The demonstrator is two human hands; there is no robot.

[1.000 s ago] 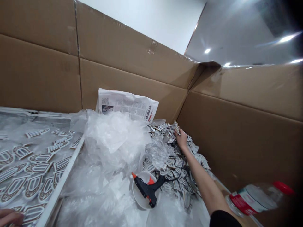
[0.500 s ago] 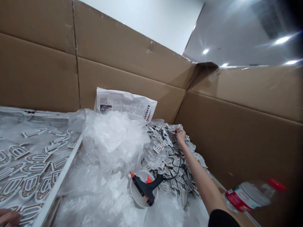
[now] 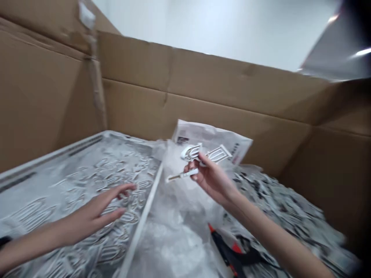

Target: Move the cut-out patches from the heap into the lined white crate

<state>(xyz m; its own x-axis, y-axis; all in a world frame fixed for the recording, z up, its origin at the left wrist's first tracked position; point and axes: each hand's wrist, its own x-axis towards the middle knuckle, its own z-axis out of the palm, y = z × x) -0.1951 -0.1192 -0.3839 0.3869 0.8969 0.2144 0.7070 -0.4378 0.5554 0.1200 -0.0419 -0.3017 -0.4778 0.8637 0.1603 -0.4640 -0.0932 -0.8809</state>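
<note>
Head view: several white emblem pieces [image 3: 204, 153] are gripped between the fingers of the right hand [image 3: 213, 180], held up just beyond the right edge of the tray [image 3: 139, 227]. The left hand [image 3: 98, 210] is spread flat, fingers released, over the tray near that edge

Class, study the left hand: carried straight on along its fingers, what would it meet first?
Most likely the white rail beside the sheet of emblems: the left hand points right towards it, fingertips just short. Blur leaves its height uncertain.
</note>
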